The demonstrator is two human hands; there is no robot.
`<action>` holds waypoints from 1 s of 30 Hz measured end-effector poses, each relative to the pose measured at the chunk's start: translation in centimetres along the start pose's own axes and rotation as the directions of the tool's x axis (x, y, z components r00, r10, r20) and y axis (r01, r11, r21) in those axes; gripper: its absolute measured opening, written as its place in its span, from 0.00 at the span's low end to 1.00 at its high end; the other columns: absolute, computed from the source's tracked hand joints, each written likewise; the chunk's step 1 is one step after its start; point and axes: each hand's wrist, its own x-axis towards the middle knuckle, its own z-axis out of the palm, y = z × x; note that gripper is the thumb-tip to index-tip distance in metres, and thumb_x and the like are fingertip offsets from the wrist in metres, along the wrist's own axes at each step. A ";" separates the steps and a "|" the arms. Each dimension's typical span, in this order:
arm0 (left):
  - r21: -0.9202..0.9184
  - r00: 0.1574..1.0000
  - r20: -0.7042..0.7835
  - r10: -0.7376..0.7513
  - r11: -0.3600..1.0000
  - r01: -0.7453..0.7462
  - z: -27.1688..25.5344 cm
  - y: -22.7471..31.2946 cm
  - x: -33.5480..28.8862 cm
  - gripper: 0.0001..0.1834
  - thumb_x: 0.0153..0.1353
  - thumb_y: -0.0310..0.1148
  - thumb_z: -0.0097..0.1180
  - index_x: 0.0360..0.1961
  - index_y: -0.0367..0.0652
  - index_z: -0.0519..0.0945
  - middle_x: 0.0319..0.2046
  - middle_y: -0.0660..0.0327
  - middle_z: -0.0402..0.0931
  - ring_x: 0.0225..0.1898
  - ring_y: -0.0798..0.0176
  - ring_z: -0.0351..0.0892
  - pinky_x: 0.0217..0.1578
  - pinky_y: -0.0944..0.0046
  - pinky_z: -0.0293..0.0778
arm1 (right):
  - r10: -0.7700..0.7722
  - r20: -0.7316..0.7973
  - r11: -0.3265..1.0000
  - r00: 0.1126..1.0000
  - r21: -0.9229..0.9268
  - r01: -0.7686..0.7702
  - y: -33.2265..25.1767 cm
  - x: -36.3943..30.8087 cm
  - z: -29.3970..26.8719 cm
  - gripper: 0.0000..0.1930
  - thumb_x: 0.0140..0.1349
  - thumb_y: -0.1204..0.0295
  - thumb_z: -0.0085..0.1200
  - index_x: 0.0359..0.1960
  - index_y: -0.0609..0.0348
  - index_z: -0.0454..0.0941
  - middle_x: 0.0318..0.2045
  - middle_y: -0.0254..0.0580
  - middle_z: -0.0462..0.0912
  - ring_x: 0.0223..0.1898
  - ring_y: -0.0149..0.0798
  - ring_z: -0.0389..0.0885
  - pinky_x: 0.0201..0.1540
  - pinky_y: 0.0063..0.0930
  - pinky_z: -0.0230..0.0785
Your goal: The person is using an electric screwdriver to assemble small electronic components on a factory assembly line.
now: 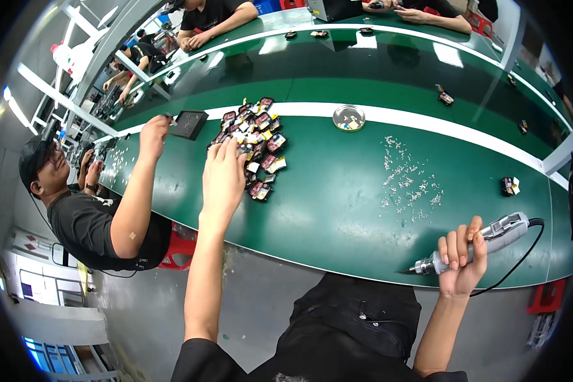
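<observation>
- Green table (312,191): glossy and broad, its near edge bowed across the view;
- Co-worker (83,216): seated at the left, a raised hand (153,137) near the black tray;
- Heap of small modules (264,137): on the table, ahead and to the left; black housings with white and reddish faces, some yellow tabs, tumbled together at many angles; the left hand (225,170) reaches its near left side, fingertips against it; whether they have closed on a module, I cannot tell;
- Grey power screwdriver (506,232): in the right hand (461,261), fingers clamped around its body, by the table's near edge; metal nose pointing left and slightly down, black cord (536,221) leaving the other end;
- Black tray (199,126): rectangular, open-topped, left of the heap; pale specks inside, too small to name;
- Round dish (349,129): shallow, silvery, right of the heap; small pale and yellowish bits inside;
- Lone module (510,186): black with a white flap, towards the table's right end;
- Silvery slivers (406,181): tiny, strewn loosely between heap and lone module.
</observation>
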 end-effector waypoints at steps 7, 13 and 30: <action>-0.231 0.971 -0.014 0.237 0.945 -0.234 0.4 10.4 0.6 0.15 0.55 0.24 0.57 0.46 0.37 0.76 0.49 0.52 0.73 0.52 0.48 0.71 0.52 0.53 0.68 | 0.137 -0.135 0.981 0.981 0.158 -0.115 1.5 -1.4 -1.7 0.07 0.64 0.69 0.46 0.29 0.54 0.64 0.11 0.28 0.58 0.12 0.25 0.57 0.22 0.25 0.57; -0.412 0.934 -0.004 0.359 0.850 -0.328 5.8 17.2 5.5 0.13 0.53 0.24 0.59 0.41 0.39 0.77 0.37 0.57 0.75 0.41 0.53 0.75 0.40 0.57 0.74 | 0.101 -0.088 0.980 0.991 0.179 -0.084 0.9 -1.5 -2.5 0.08 0.65 0.67 0.47 0.30 0.54 0.64 0.11 0.27 0.58 0.12 0.23 0.58 0.21 0.21 0.57; -0.351 0.899 0.054 0.436 0.851 -0.391 5.4 18.7 5.5 0.06 0.56 0.23 0.54 0.28 0.37 0.69 0.26 0.57 0.70 0.30 0.55 0.74 0.30 0.59 0.72 | 0.156 -0.030 0.949 0.987 0.282 -0.141 0.4 -2.3 -3.5 0.05 0.64 0.70 0.46 0.30 0.53 0.65 0.12 0.29 0.61 0.13 0.27 0.62 0.24 0.26 0.59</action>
